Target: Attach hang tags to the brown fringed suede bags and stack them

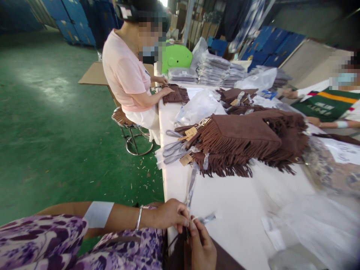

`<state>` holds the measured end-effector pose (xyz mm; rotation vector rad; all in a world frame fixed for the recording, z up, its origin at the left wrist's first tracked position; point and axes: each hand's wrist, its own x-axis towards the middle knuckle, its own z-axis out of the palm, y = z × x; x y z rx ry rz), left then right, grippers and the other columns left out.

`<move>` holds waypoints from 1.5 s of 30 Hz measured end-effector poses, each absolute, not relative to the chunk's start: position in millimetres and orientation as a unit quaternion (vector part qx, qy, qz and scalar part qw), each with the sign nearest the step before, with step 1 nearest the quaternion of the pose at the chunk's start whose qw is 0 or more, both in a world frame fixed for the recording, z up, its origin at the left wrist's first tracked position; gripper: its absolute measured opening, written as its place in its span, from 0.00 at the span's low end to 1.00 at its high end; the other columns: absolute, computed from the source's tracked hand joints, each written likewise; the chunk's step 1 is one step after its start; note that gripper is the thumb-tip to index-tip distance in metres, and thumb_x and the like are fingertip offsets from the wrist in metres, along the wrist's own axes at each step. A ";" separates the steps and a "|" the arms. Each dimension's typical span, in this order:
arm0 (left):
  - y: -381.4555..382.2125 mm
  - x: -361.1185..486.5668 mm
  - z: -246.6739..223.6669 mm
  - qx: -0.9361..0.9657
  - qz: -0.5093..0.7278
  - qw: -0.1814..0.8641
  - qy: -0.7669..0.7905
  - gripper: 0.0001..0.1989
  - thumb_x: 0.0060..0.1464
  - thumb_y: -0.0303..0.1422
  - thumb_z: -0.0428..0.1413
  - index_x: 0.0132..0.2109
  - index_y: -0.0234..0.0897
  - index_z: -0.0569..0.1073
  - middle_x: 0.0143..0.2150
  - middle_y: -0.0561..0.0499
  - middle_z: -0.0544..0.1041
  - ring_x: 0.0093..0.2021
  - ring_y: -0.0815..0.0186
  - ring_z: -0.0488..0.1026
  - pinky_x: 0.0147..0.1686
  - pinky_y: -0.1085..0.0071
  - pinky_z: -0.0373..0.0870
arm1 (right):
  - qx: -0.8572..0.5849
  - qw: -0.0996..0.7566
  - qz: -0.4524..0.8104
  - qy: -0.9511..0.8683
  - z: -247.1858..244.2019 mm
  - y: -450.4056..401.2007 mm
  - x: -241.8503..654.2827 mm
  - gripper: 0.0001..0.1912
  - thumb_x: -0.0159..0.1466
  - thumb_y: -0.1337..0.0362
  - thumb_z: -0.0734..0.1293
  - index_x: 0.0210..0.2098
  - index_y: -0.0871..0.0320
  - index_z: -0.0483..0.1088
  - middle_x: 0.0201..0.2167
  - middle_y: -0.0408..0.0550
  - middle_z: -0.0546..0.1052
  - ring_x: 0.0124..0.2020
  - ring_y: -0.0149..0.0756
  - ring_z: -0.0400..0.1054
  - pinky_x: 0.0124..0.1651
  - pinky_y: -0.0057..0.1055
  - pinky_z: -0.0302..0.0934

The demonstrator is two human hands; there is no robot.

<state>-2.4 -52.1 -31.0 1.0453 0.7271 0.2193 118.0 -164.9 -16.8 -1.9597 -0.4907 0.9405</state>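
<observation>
At the table's near edge, my left hand (172,215) and my right hand (203,243) meet with fingertips pinched together. Between them are a thin pale tie and some small hardware, too small to make out fully. A grey plastic-wrapped strip (191,187) rises from behind the fingers. Under my hands lies a dark brown piece (223,255), partly hidden by them. Farther up the table, brown fringed bags (247,131) are piled, with tan tags (191,132) and wrapped grey straps (173,150) at their left end.
Clear plastic bags (317,221) cover the table's right side. A person in pink (126,71) sits on a stool at the left edge, handling a fringed piece (176,93). Another person in green (326,107) is at right. Wrapped stacks (213,69) stand behind.
</observation>
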 end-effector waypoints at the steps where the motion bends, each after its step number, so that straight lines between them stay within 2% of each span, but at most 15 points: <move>1: -51.2 -3.0 -31.8 0.490 0.099 0.797 0.339 0.16 0.42 0.41 0.64 0.32 0.31 0.76 0.21 0.52 0.73 0.23 0.67 0.71 0.26 0.74 0.65 | -0.791 0.433 0.379 -0.207 -18.8 -165.6 118.7 0.30 0.52 0.43 0.68 0.42 0.62 0.78 0.35 0.53 0.81 0.28 0.39 0.71 0.29 0.28 0.65; 3: -50.5 -4.4 -34.2 0.493 0.098 0.796 0.338 0.15 0.43 0.40 0.64 0.33 0.31 0.76 0.22 0.52 0.73 0.24 0.67 0.72 0.26 0.74 0.65 | -0.798 0.419 0.368 -0.228 -21.4 -166.0 118.2 0.28 0.52 0.43 0.68 0.40 0.60 0.78 0.37 0.52 0.81 0.32 0.41 0.73 0.31 0.28 0.65; 8: -51.3 -6.1 -37.0 0.497 0.093 0.796 0.334 0.14 0.44 0.39 0.62 0.34 0.31 0.76 0.25 0.52 0.75 0.24 0.67 0.72 0.27 0.73 0.67 | -0.814 0.418 0.288 -0.282 -22.2 -165.9 115.0 0.25 0.60 0.43 0.62 0.36 0.58 0.78 0.35 0.51 0.81 0.34 0.42 0.74 0.33 0.29 0.65; 15: -49.8 -4.7 -32.5 0.498 0.091 0.792 0.342 0.15 0.44 0.41 0.62 0.32 0.31 0.75 0.21 0.53 0.72 0.23 0.67 0.72 0.26 0.74 0.66 | -0.813 0.391 0.294 -0.315 -25.3 -168.9 117.3 0.25 0.61 0.44 0.61 0.39 0.56 0.79 0.40 0.50 0.81 0.41 0.43 0.74 0.39 0.29 0.65; 24: -49.6 -4.8 -33.0 0.504 0.087 0.790 0.339 0.14 0.42 0.39 0.61 0.32 0.31 0.75 0.22 0.53 0.73 0.23 0.67 0.71 0.25 0.74 0.65 | -0.819 0.348 0.333 -0.312 -33.5 -168.7 129.1 0.24 0.56 0.44 0.65 0.39 0.55 0.79 0.37 0.49 0.81 0.37 0.44 0.76 0.37 0.30 0.67; 28: -49.1 -4.9 -31.5 0.505 0.081 0.790 0.340 0.13 0.43 0.38 0.61 0.31 0.32 0.75 0.22 0.54 0.73 0.23 0.67 0.71 0.25 0.75 0.65 | -0.821 0.348 0.313 -0.325 -36.6 -170.9 129.7 0.23 0.59 0.44 0.61 0.39 0.53 0.78 0.41 0.48 0.81 0.40 0.43 0.75 0.40 0.30 0.66; 34: -49.3 -5.1 -28.4 0.524 0.075 0.776 0.343 0.11 0.44 0.37 0.60 0.31 0.32 0.76 0.21 0.55 0.72 0.23 0.68 0.70 0.25 0.76 0.64 | -0.815 0.343 0.309 -0.350 -31.6 -171.2 125.4 0.22 0.60 0.45 0.60 0.38 0.52 0.77 0.42 0.47 0.80 0.41 0.42 0.74 0.41 0.29 0.64; 39: -50.4 -6.2 -33.1 0.534 0.069 0.769 0.346 0.11 0.45 0.38 0.61 0.31 0.33 0.76 0.20 0.56 0.71 0.24 0.67 0.71 0.24 0.77 0.61 | -0.811 0.354 0.313 -0.345 -19.0 -167.1 118.6 0.19 0.61 0.47 0.61 0.37 0.53 0.75 0.37 0.46 0.79 0.39 0.41 0.72 0.43 0.30 0.60; 45: -49.1 -7.3 -35.7 0.531 0.071 0.774 0.339 0.11 0.46 0.36 0.60 0.33 0.32 0.76 0.22 0.54 0.72 0.24 0.67 0.72 0.25 0.76 0.64 | -0.817 0.364 0.306 -0.326 -17.5 -166.5 115.1 0.19 0.61 0.47 0.61 0.37 0.53 0.74 0.34 0.46 0.79 0.37 0.41 0.71 0.43 0.31 0.59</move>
